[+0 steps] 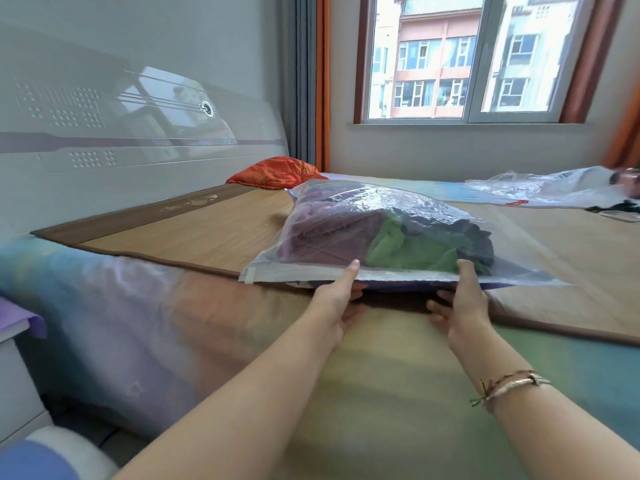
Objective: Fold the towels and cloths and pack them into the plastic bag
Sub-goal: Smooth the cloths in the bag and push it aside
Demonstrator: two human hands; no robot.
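Packing looks nearly done: the left hand (337, 299) and right hand (462, 299) pinch the near edge of the plastic bag (363, 230), folded cloths (398, 240) inside just beyond their thumbs, sealing perhaps remaining.

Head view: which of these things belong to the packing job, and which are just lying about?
Job:
plastic bag
purple towel, green cloth and dark cloth inside it
left hand and right hand, both holding its near edge

Lying about:
orange pillow
second empty bag
bamboo mat
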